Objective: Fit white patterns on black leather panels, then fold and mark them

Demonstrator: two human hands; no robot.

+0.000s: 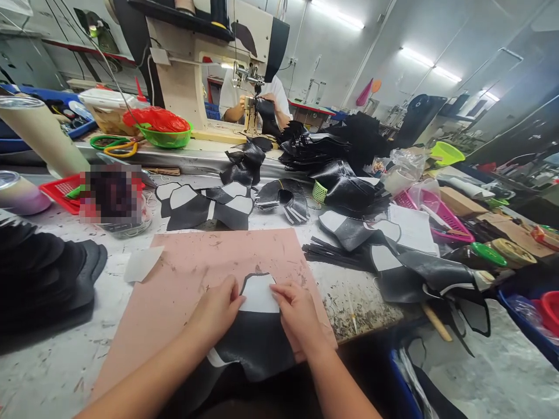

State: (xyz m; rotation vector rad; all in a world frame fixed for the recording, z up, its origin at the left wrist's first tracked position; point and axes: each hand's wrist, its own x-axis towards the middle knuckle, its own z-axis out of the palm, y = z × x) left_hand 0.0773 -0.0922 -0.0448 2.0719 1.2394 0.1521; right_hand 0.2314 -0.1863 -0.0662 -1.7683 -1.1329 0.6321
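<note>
A black leather piece (257,343) with a white backing patch (259,294) at its far end lies over the near part of a pink board (174,262). My left hand (220,305) pinches the patch end at its left edge. On the right edge of the same end, the thumb and fingers of my right hand (297,308) are closed. The near end of the leather hangs toward my lap, where another dark piece with a white strip shows. A loose whitish patch (143,265) rests at the board's left edge.
Stacked black pieces (48,273) stand at left. More patched leather pieces (205,203) lie beyond the board, with black strips (336,253) to the right. A sewing machine (209,64) stands at the back, where a co-worker's hands (273,105) hold black material. Scissors (120,148) lie back left.
</note>
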